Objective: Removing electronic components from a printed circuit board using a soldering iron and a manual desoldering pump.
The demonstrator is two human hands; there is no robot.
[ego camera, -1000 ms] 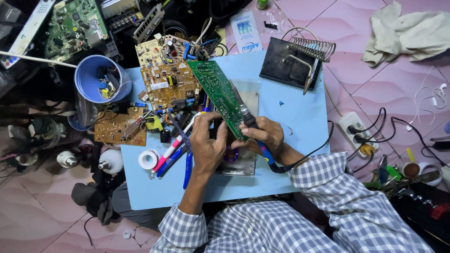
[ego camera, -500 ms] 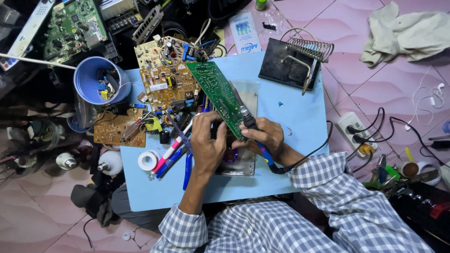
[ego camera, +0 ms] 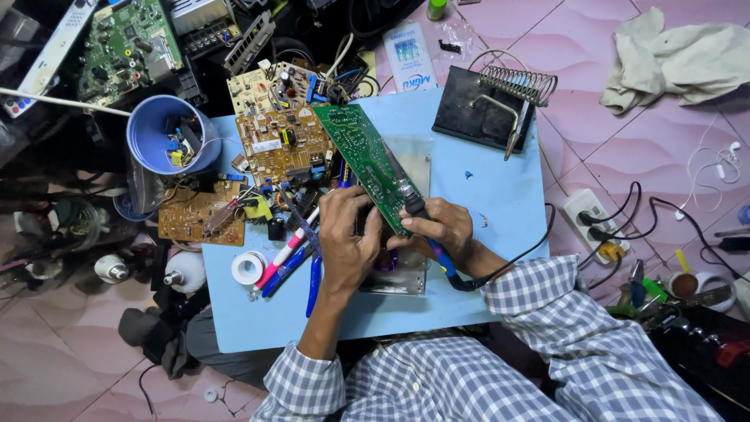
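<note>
My left hand (ego camera: 348,238) grips the near end of a long green circuit board (ego camera: 363,160), tilted up over a small light-blue table (ego camera: 500,195). My right hand (ego camera: 445,227) holds a soldering iron (ego camera: 406,195) with a blue and black handle, its tip resting on the green board's face. The iron's black cord runs back under my right checked sleeve. A shiny metal plate (ego camera: 402,277) lies under both hands.
Tan circuit boards (ego camera: 277,129) and another brown board (ego camera: 195,215) lie at the table's left. A blue cup (ego camera: 160,133) of parts, a tape roll (ego camera: 248,268), pens, blue pliers (ego camera: 312,285), a black iron stand (ego camera: 492,109) with coil, a power strip (ego camera: 598,223), a rag (ego camera: 680,59).
</note>
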